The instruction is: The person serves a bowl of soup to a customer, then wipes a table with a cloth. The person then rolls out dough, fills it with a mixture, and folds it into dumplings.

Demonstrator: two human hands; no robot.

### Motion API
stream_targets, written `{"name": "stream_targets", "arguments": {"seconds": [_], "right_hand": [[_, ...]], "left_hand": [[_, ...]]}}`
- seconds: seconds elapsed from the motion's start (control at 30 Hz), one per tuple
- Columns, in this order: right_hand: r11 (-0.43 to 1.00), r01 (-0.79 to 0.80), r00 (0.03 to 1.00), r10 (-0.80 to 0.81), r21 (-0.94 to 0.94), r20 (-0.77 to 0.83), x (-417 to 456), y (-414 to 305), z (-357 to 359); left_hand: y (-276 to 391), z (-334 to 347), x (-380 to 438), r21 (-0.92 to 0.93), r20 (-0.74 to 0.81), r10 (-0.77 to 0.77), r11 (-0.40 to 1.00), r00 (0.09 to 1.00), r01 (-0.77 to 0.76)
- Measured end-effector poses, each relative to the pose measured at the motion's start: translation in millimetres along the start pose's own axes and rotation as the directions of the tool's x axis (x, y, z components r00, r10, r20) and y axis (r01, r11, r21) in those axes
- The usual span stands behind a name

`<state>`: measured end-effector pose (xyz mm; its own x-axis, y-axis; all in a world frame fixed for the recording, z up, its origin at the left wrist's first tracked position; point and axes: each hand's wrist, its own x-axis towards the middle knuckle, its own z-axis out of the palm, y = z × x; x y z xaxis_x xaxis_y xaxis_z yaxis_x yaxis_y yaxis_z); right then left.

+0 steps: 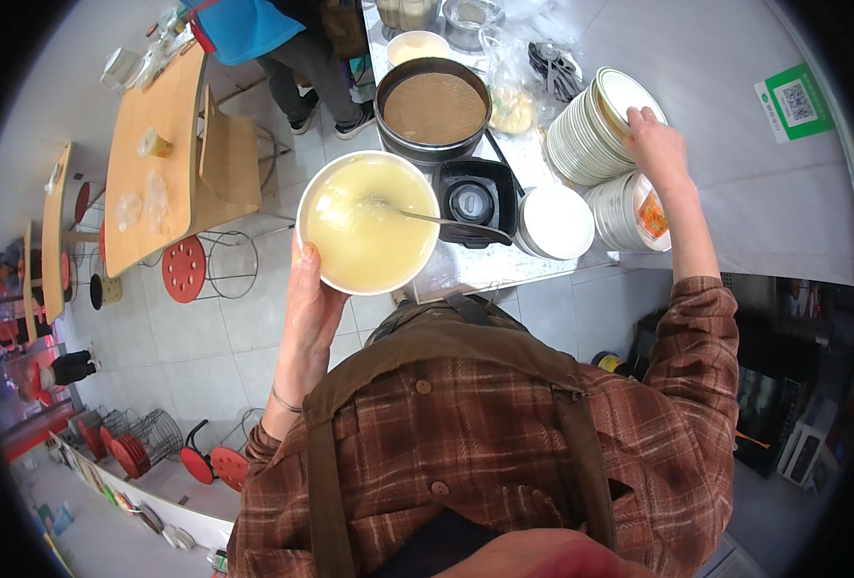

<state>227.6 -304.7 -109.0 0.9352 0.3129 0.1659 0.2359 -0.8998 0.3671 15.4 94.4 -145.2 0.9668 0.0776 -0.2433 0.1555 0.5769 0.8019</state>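
My left hand (pixel 315 289) holds a white bowl (pixel 307 209) of pale yellow liquid by its near left rim. A metal spoon (pixel 463 225) lies in the bowl, its handle sticking out over the right rim. At the upper right, my right hand (pixel 654 144) has its fingers on the rim of the top plate (pixel 625 94) of a tall, leaning stack of pale dishes with dark rims (pixel 575 141). Just below that stack are more stacked bowls (pixel 611 209), one with orange and red marks inside, and a stack of white bowls or plates (pixel 558 222).
A round dark pan with a perforated brown surface (pixel 437 108) and a black appliance base (pixel 470 199) stand on the counter (pixel 456 278). Behind are plastic bags (pixel 510 101) and black utensils (pixel 557 68). Left are a wooden table (pixel 159 94), a red stool (pixel 183 269) and a person in blue (pixel 242 29).
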Motion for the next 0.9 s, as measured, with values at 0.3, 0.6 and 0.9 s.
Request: {"name": "stream_targets", "arguments": {"seconds": [0.3,0.6,0.9], "right_hand": [[0.94,-0.202,0.965,0.239,0.275,-0.109,6.4,38.3,-11.8],[0.817,-0.145,0.944,0.284,0.558,-0.171,73.5,19.5,-37.0],[0.944,-0.2,0.975,0.219,0.261,-0.044,156.9,-76.8,57.0]], "left_hand": [[11.7,-15.8,7.0,-0.018,0.03,0.04,0.999,0.999,-0.039],[20.1,-35.9,16.6,-0.053,0.014,0.077,0.996,0.997,-0.076],[25.0,-63.1,19.7,-0.013,-0.045,0.117,0.993,0.992,-0.118]]}}
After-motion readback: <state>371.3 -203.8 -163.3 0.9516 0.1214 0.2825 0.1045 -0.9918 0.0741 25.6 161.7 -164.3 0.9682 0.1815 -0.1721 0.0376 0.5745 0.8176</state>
